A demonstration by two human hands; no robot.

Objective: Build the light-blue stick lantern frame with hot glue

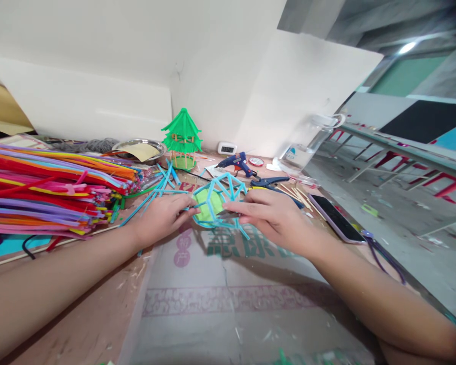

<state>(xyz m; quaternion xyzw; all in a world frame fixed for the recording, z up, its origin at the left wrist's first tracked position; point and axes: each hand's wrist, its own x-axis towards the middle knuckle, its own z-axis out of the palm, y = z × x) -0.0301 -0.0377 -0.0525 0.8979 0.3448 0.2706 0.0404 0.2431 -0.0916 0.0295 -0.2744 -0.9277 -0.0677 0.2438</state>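
Note:
A small open frame of light-blue pipe cleaners [210,198] with a lime-green round base is held up above the plastic-covered table. My left hand [163,217] pinches its left edge between thumb and fingertips. From the other side, my right hand [275,219] is closed on the frame, its index finger reaching in toward the middle. A small greyish patch shows under that finger; I cannot make out what it is. One blue strand end sticks out below the right fingers. Loose light-blue pipe cleaners [152,196] lie just beyond my left hand.
Bundles of coloured pipe cleaners [41,187] fill the left side. Behind stand a green tree-like house model [183,139], a metal bowl [157,147] and a white digital clock [227,148]. A glue gun [236,163], pliers [269,181], phone [336,218] and clear jug [302,147] are right.

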